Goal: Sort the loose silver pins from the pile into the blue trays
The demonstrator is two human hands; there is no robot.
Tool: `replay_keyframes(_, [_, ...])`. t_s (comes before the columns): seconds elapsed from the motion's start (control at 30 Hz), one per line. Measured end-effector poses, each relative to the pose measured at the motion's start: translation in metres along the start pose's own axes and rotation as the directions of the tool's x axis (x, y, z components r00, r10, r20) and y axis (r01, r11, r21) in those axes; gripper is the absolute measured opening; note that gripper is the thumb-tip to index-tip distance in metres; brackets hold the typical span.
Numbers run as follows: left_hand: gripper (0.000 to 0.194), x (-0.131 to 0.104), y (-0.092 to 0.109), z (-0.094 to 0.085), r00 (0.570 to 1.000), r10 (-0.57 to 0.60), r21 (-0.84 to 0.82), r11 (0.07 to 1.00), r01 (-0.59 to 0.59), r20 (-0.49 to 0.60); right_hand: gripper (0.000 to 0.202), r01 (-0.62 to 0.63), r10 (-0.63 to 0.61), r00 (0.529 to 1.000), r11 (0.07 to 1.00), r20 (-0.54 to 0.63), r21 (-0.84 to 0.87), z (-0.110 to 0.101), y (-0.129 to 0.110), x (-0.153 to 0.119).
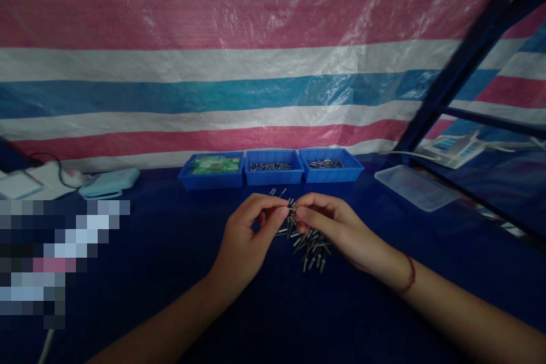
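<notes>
Left-edge case: a light-blue, rounded flat case (111,183) at the middle left of the frame, on the dark blue tabletop (149,273).
Left bin: a blue rectangular plastic bin (212,182), left of centre, holding green packets (215,165) whose contents are too small to tell.
Left hand: the bare left hand (245,236), at centre, thumb and forefinger pinched at their tips.
Middle bin: a blue ribbed plastic bin (275,177), just beside the first, holding many thin silver metal pins (271,167).
Pinched piece: a small slim metal piece (292,209) at the centre of the frame, between both hands' fingertips; its exact shape is unclear.
Pile: grey rivet-like metal pins (314,247) heaped on the tabletop, below centre, partly under the right hand.
Right bin: a third blue plastic bin (333,175), right of centre, holding similar silver pins (325,164).
Right hand: the bare right hand (336,222), right of centre, thumb and forefinger gripping the metal piece's other end.
Right-side tray: a flat, translucent plastic tray or lid (418,187), middle right.
</notes>
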State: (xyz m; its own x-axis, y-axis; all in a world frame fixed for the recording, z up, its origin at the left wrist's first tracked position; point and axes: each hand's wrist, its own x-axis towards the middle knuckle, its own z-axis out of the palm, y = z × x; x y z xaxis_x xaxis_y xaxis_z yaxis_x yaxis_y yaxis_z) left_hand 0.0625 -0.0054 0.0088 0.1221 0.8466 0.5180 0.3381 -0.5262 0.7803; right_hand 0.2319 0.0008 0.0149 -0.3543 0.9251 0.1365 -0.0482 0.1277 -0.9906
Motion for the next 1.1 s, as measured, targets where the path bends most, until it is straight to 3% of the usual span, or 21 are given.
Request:
replay_keyframes(0.27, [0.013,-0.001,-0.008,0.002,0.997,-0.054,0.01,0.999,0.053,0.062,0.011,0.107,-0.106,0.992,0.994,-0.067,0.001,-0.003,0.0,0.0])
replay_keyframes(0.4, [0.015,0.001,-0.012,0.003,0.988,-0.088,0.014,0.996,0.087,0.129,0.011,0.214,-0.226,0.973,0.96,-0.052,-0.181,-0.003,-0.002,-0.003])
replay_keyframes(0.53, [0.019,0.001,-0.011,0.003,0.975,-0.076,0.063,0.996,0.064,0.21,0.004,0.405,-0.468,0.883,0.724,0.034,-0.558,-0.005,-0.009,-0.007])
replay_keyframes(0.63, [0.023,0.0,-0.008,0.002,0.965,-0.071,0.107,0.993,0.046,0.251,0.01,0.457,-0.521,0.842,0.555,0.138,-0.695,-0.011,-0.015,-0.007])
replay_keyframes(0.73, [0.031,0.0,-0.009,-0.001,0.95,-0.094,0.231,0.973,0.023,0.299,0.015,0.385,-0.575,0.815,0.45,0.069,-0.806,-0.028,-0.016,0.002])
replay_keyframes(0.87, [0.029,0.001,-0.016,-0.008,0.878,-0.065,0.493,0.846,-0.204,0.475,0.018,0.077,-0.707,0.666,0.38,-0.236,-0.922,-0.072,-0.004,0.027])
replay_keyframes(0.9, [0.027,0.002,-0.017,-0.009,0.859,-0.068,0.524,0.815,-0.246,0.508,0.019,0.0,-0.706,0.651,0.366,-0.277,-0.931,-0.085,0.001,0.033])
replay_keyframes(1.0, [0.021,0.004,-0.017,-0.011,0.824,-0.104,0.558,0.781,-0.279,0.557,0.023,-0.167,-0.662,0.668,0.312,-0.34,-0.935,-0.111,0.014,0.044])
replay_keyframes(1.1, [0.016,0.005,-0.013,-0.01,0.81,-0.134,0.571,0.774,-0.274,0.571,0.024,-0.167,-0.659,0.671,0.313,-0.34,-0.935,-0.112,0.019,0.043])
